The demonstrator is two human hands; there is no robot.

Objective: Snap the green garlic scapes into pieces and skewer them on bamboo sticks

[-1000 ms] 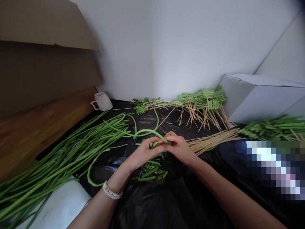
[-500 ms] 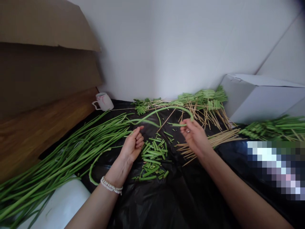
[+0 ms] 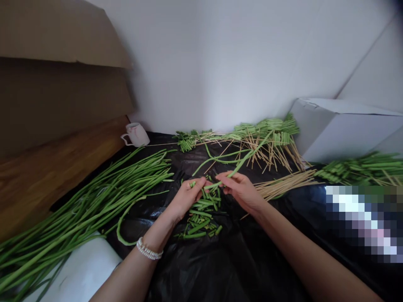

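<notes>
A long green garlic scape (image 3: pixel 244 161) stretches between my two hands, and its free length bends away toward the back right. My left hand (image 3: pixel 188 196) is closed around its near end, a bit of which pokes out by the thumb. Close by on the right, my right hand (image 3: pixel 241 189) pinches the same scape between thumb and fingers. Just below the hands lies a pile of short cut scape pieces (image 3: pixel 200 222), partly hidden by my left hand. A large bundle of long scapes (image 3: pixel 126 184) spreads out to the left.
Bamboo skewers (image 3: pixel 288 184) lie right of my right hand. Rows of skewered scape pieces (image 3: pixel 267 127) rest along the wall, with more skewered greens (image 3: pixel 362 167) at right. A mug (image 3: pixel 137 135), a cardboard box (image 3: pixel 63 88) and a white box (image 3: pixel 343 126) stand around the black plastic sheet (image 3: pixel 201 268).
My hands have come together over the cut pieces. My left hand has moved right and now grips the scape, while its long end has swung from the left toward the back right.
</notes>
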